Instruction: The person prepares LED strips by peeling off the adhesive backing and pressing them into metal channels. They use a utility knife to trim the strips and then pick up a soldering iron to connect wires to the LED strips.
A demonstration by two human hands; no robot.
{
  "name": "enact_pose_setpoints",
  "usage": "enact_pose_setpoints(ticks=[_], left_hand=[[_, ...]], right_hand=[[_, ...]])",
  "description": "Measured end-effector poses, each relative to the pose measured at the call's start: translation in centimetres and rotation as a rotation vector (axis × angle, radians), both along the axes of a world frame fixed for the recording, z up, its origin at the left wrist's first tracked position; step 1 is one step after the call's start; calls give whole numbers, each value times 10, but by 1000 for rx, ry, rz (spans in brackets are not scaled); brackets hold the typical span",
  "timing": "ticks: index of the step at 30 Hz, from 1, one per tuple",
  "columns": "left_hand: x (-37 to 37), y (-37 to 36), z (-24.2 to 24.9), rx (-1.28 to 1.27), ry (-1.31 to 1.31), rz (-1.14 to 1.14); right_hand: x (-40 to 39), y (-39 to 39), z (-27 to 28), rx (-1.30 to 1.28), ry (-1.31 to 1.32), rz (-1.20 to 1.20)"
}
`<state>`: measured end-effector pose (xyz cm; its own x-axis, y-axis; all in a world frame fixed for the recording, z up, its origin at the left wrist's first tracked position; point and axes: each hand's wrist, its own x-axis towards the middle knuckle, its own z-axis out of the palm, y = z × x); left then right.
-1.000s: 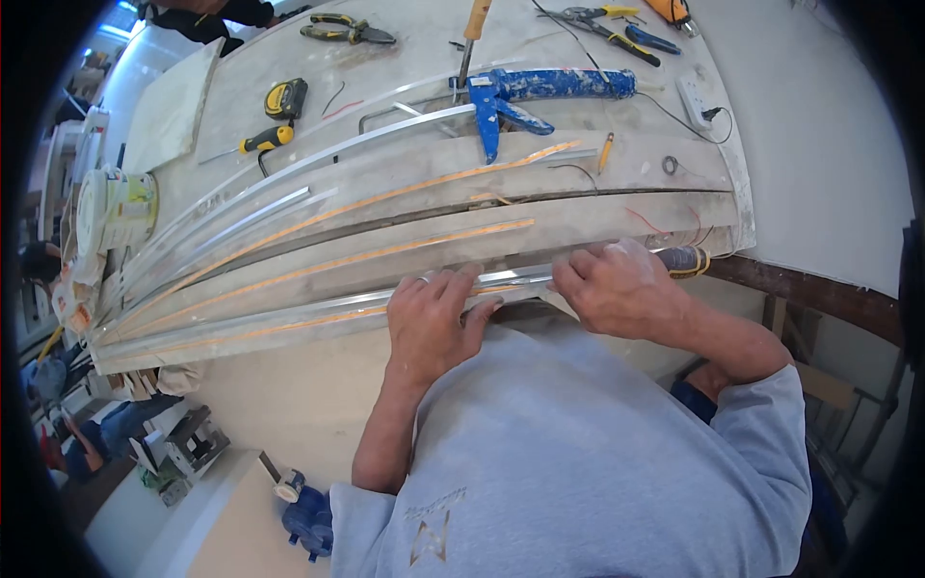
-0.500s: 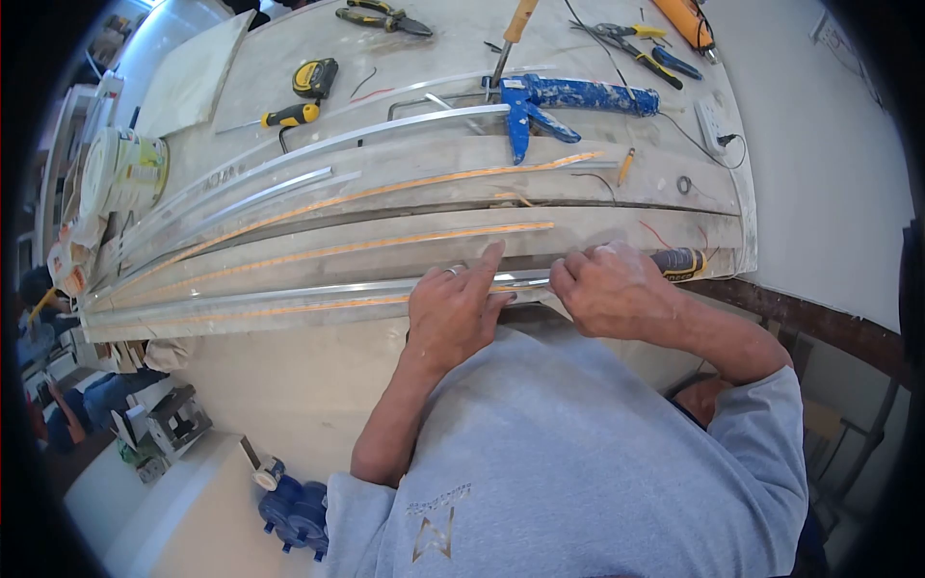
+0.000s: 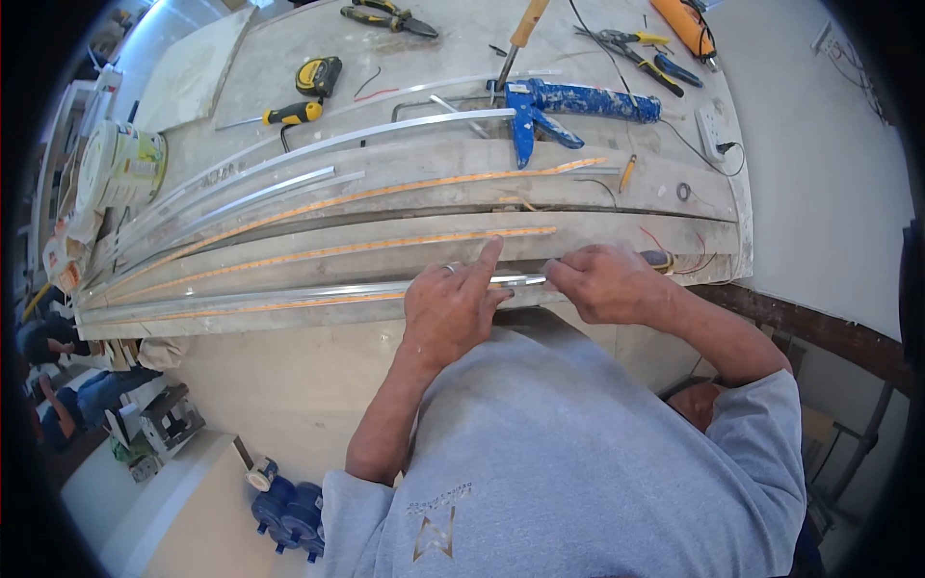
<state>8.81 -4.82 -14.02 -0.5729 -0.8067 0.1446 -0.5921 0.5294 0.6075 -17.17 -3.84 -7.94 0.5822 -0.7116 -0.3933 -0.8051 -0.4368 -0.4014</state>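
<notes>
A long silver metal profile lies along the near edge of the table, with an orange strip beside it. My left hand rests over the profile, its index finger stretched forward and its thumb near the profile. At the profile's right end my right hand is closed in a pinch; what lies between its fingertips is too small to make out. Just past my right hand shows the handle of a tool. Another orange strip lies beyond my left hand.
A blue caulking gun, a yellow-black screwdriver, a tape measure, pliers and a power strip lie farther back on the table. A bucket stands left. Another person is at the far left.
My right hand has shifted slightly, still pinched at the profile's end, and covers more of the tool handle. My left hand has barely moved. The view has shifted a little.
</notes>
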Motion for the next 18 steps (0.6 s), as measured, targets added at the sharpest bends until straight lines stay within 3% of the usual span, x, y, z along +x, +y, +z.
enact_pose_setpoints(ticks=[18], left_hand=[[3,-4,6,70,-31,-29]], right_hand=[[-14,15,26,-226,102,44]])
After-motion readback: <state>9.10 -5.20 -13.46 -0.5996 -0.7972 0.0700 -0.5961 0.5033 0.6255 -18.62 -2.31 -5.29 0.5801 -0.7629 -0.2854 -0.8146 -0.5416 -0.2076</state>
